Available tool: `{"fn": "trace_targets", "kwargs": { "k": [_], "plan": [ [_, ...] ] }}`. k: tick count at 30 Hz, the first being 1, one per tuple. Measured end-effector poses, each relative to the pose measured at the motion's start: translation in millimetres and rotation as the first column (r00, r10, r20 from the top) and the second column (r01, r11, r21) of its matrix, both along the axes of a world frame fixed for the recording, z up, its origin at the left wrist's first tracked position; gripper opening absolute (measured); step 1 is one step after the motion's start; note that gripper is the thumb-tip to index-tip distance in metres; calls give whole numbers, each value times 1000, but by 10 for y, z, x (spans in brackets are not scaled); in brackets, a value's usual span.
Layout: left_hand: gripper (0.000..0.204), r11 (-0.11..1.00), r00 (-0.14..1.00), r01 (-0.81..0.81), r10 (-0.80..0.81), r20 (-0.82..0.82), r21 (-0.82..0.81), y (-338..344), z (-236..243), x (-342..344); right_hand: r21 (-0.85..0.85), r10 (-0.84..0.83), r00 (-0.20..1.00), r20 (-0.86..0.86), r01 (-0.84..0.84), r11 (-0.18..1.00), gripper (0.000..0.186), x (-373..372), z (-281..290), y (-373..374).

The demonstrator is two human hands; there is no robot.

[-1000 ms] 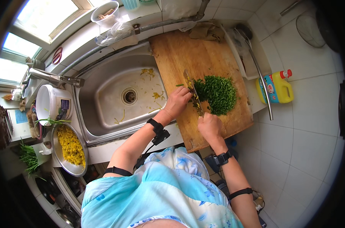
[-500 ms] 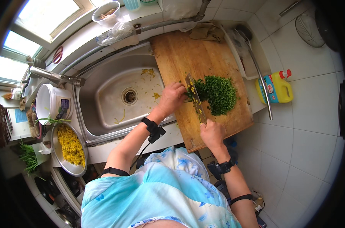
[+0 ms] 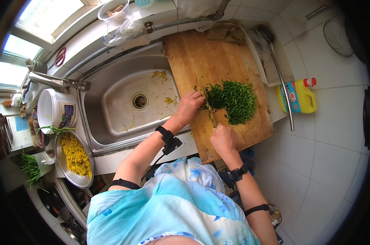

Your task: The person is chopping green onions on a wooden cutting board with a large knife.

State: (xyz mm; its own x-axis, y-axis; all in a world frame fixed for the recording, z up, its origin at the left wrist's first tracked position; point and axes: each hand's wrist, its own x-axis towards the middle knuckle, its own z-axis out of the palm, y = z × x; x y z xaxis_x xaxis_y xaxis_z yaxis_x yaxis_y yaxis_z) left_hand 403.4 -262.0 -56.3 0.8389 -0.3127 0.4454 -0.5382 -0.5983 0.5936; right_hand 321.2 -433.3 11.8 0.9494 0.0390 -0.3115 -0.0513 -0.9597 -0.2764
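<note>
My right hand (image 3: 224, 139) is closed round the handle of a kitchen knife (image 3: 210, 110), whose blade stands edge-down on the wooden cutting board (image 3: 197, 53) with yellow bits stuck to it. Close against the blade's left side, my left hand (image 3: 189, 107) has its fingers curled down on a small end of green stalks, mostly hidden under them. To the right of the blade lies a heap of finely chopped greens (image 3: 239, 102).
A steel sink (image 3: 115, 100) with yellow scraps adjoins the board. Left of it are a white bucket (image 3: 47, 108) and a metal bowl (image 3: 92, 167) of yellow shreds (image 3: 75, 157). A yellow bottle (image 3: 303, 96) and a metal pipe (image 3: 283, 90) stand right. Green leaves (image 3: 29, 168) lie lower left.
The knife has tipped from showing its flat side to nearly edge-on and come closer to my left fingers. My right hand has shifted slightly left.
</note>
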Motion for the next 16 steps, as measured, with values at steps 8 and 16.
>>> {"fn": "trace_targets", "kwargs": {
  "k": [8, 16],
  "plan": [
    [6, 989, 990, -134, 132, -52, -54, 222, 153, 150, 211, -58, 977, 206, 14, 977, 20, -5, 3, -200],
    [22, 963, 987, 1, 42, -155, 271, 136, -11, -20, 211, -84, 985, 149, 51, 976, 21, -89, 227, -158]
  ]
}}
